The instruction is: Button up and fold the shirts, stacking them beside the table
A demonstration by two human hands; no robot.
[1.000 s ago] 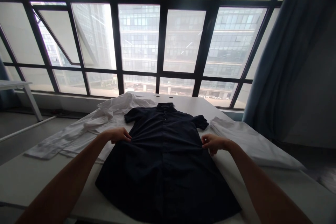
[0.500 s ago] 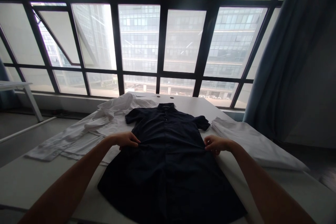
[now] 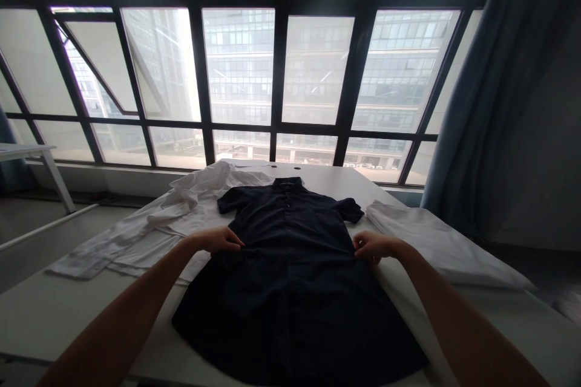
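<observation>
The left fingers [image 3: 231, 243] curl closed, pinching the edge of a navy shirt [image 3: 290, 296] at its waist. The right fingers [image 3: 363, 247] pinch the opposite edge the same way, their tips pressed together on the cloth. The short-sleeved shirt lies flat on a white bench [image 3: 45, 314], its collar toward the window [image 3: 240, 66]. Touching its left side sprawls a crumpled white shirt [image 3: 145, 227]; just beside its right side lies a folded white cloth [image 3: 436, 242]. A blue curtain [image 3: 472, 103] hangs at the window's right.
</observation>
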